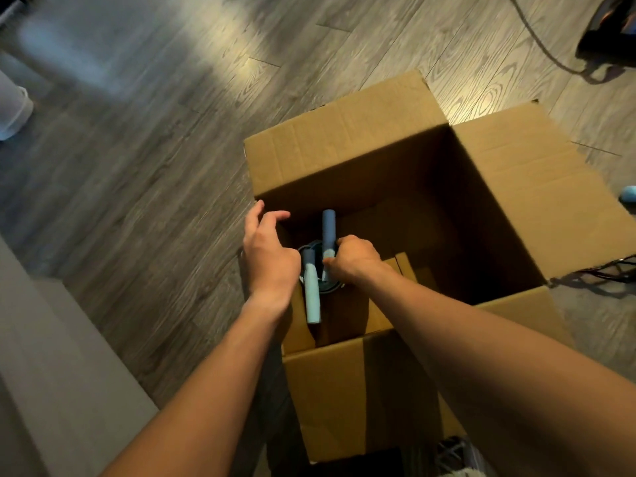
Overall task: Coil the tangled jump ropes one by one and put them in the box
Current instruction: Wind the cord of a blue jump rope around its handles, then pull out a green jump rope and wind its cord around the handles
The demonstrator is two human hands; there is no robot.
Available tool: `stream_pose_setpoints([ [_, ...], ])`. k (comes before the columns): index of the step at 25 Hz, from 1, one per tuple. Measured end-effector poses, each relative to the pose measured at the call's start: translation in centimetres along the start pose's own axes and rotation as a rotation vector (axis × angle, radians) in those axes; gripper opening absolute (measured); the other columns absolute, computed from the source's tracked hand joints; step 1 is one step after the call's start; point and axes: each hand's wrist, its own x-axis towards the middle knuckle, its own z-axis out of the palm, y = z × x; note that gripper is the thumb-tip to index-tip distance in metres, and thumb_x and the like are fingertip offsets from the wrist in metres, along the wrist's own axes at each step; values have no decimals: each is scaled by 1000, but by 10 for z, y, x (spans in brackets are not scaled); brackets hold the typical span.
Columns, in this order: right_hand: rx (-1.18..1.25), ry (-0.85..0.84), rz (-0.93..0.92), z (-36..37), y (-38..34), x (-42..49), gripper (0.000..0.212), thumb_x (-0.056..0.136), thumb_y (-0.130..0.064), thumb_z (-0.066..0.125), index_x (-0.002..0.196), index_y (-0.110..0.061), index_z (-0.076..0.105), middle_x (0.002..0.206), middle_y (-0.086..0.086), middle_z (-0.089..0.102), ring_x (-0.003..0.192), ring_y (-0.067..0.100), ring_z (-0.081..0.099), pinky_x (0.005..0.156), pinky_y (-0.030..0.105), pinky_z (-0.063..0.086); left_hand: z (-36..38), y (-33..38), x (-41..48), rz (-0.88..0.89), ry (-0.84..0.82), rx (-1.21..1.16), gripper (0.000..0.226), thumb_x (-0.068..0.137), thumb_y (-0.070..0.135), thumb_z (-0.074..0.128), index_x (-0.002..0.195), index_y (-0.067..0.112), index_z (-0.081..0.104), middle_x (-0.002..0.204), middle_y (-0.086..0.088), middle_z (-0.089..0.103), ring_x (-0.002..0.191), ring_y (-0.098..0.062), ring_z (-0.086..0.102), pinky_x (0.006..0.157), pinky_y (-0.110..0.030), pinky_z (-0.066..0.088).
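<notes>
Head view: right hand (356, 259) grips the coiled blue jump rope (318, 270) low inside the box (499, 208); left hand (268, 256) hovers released. Light, springy coil—likely best pinched at both foam handles.

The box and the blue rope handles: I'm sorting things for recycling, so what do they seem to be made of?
The box looks like plain brown corrugated cardboard, matte, with fold creases on its flaps. The blue rope handles look like foam or soft rubber sleeves: smooth, matte cylinders with no shine. The picture is too dim to tell which. The coiled cord beneath them is too dark to judge.
</notes>
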Motion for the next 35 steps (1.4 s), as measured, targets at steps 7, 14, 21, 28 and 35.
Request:
stream_pose_setpoints([
  [7, -517, -78, -45, -98, 11, -80, 51, 88, -40, 71, 127, -10, 60, 113, 6, 65, 104, 22, 64, 92, 35, 54, -23, 30, -8, 193, -144, 68, 35, 85, 9, 63, 107, 35, 66, 133, 3, 52, 138, -26, 34, 115, -56, 25],
  [14, -563, 46, -90, -236, 38, -205, 33, 93, -37, 66, 112, -11, 71, 87, 1, 71, 74, 14, 68, 76, 34, 59, -60, 121, -57, 412, -461, -132, 18, 92, 20, 65, 108, 29, 69, 102, 10, 67, 99, -8, 62, 84, -31, 55],
  [21, -466, 163, 41, -319, 144, -311, 32, 90, -38, 68, 109, -14, 75, 82, -1, 73, 72, 16, 71, 80, 37, 59, -46, 266, -147, 789, -687, -116, 11, 94, 26, 65, 104, 27, 68, 95, 10, 66, 87, -4, 62, 72, -21, 53],
  [28, -327, 46, 181, -298, 318, -279, 24, 89, -32, 65, 104, -16, 75, 77, 2, 73, 64, 15, 68, 63, 24, 55, 86, 337, -230, 1009, -954, 65, 14, 90, 22, 68, 103, 20, 72, 96, 3, 73, 88, -11, 68, 82, -32, 56],
  [35, -303, 138, 234, -224, 411, -190, 33, 89, -26, 62, 119, -15, 69, 111, 12, 71, 103, 32, 66, 87, 37, 54, 232, 305, -243, 1143, -985, 461, 42, 85, 30, 65, 127, 31, 57, 124, -4, 55, 117, -28, 51, 94, -43, 47],
])
